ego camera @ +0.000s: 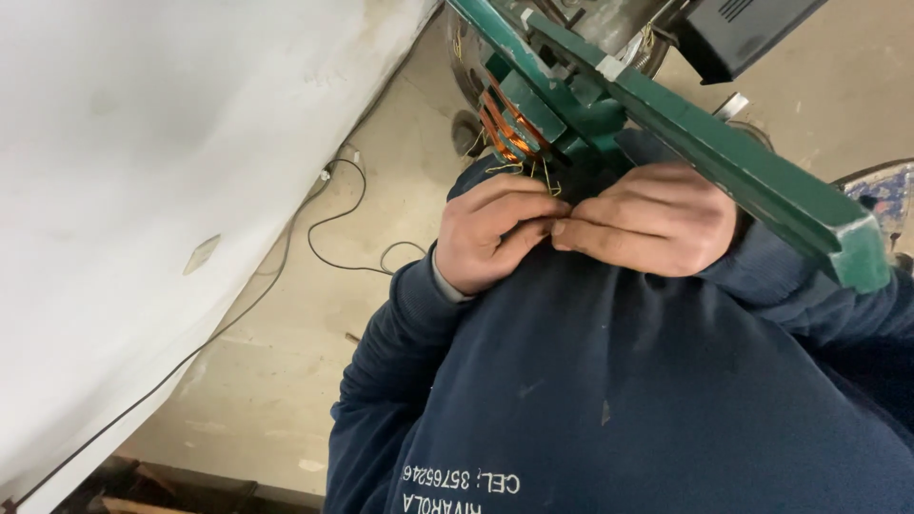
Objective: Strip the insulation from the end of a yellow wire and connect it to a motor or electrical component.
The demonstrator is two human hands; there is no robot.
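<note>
- Thin copper wire strands (pixel 535 179): fine, springy, yellowish; pinched at the meeting fingertips of both hands, just below the green frame, running up toward the coil.
- Left hand (pixel 495 231): fingers curled tight, thumb and forefinger closed on the wire ends; knuckles upward, grey cuff showing at the wrist.
- Right hand (pixel 647 221): fingers folded into a narrow pinch, tips touching those of the left hand; back of hand pressed close under the green bar.
- Dark blue sweatshirt (pixel 609 400): soft knit, fills the lower frame; both sleeves converge on the hands, light print at the lower edge.
- Green metal bar (pixel 762 181): painted, flat-faced, square-edged, chipped at the end; runs diagonally over the right hand, leaving little room above it.
- Copper coil (pixel 503 124): orange-brown windings, glossy, seated among green blocks directly above the fingertips; loose strands hang from it.
- Black box (pixel 743 29): matte, slotted face, at the top edge beyond the bar.
- Concrete floor (pixel 286 362): pale, dusty, open to the left of the arms.
- Black cable (pixel 333 224): thin, looping across the floor.
- White sheet (pixel 143 190): smooth, broad, slanted edge closing the left side.
</note>
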